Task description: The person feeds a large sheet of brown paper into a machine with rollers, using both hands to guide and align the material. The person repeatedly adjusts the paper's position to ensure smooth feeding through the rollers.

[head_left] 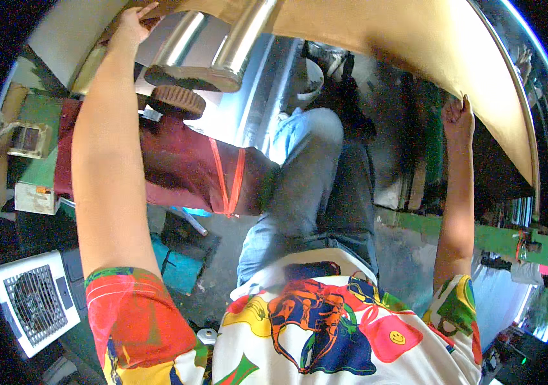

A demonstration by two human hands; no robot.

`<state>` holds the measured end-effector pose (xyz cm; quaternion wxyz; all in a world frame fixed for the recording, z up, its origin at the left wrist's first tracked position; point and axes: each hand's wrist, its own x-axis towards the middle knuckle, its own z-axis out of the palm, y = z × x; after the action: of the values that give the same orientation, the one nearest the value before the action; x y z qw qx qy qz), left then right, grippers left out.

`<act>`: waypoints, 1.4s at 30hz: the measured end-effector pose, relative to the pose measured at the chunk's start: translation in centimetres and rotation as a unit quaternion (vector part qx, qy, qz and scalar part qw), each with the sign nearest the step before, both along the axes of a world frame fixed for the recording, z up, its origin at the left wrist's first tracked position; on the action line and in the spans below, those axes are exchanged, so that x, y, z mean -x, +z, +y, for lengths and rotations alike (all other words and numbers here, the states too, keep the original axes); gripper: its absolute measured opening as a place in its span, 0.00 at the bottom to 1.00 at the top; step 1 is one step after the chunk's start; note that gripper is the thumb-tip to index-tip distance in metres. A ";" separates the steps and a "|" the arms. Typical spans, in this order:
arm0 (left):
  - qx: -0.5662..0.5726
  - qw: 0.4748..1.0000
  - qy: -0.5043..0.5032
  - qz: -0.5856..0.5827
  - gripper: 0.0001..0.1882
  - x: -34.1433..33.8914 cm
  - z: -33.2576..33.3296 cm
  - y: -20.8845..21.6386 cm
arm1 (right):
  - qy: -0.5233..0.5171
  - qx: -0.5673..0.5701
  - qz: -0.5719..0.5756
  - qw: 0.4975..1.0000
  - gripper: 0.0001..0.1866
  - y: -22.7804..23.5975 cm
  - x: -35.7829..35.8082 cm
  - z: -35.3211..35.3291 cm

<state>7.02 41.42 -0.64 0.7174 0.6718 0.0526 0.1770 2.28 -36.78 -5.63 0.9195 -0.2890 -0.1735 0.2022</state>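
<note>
A person in a brightly patterned shirt [325, 327] reaches forward, and a broad tan sheet [364, 22] curves across the far side of the workspace, beyond two shiny metal cylinders [245, 38]; to me, the step in hand looks like guiding the sheet by its edge. The right hand [459, 114] has its fingers in a narrow pinch on the sheet's near edge, while the left hand [134, 25], beside the cylinders, stretches one finger out, its grip impossible to tell. The next move seems to call for both hands working evenly, without creasing the sheet.
</note>
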 end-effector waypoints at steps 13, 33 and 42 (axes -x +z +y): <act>0.371 0.923 0.104 0.020 0.18 2.5 -0.9 4.2 | -0.384 0.234 0.084 0.889 0.16 2.9 4.7 9.8; 0.268 0.938 0.207 0.070 0.06 4.6 -3.8 5.5 | -0.391 0.216 0.113 0.888 0.20 1.8 4.9 14.7; 0.018 0.960 0.233 0.152 0.08 5.4 -6.1 6.9 | -0.339 0.197 0.112 0.913 0.20 -0.6 5.9 17.7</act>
<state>1.66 35.35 6.30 0.6516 0.6473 0.3188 0.2339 -3.67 -19.04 -6.19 0.8708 -0.4809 0.0825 -0.0609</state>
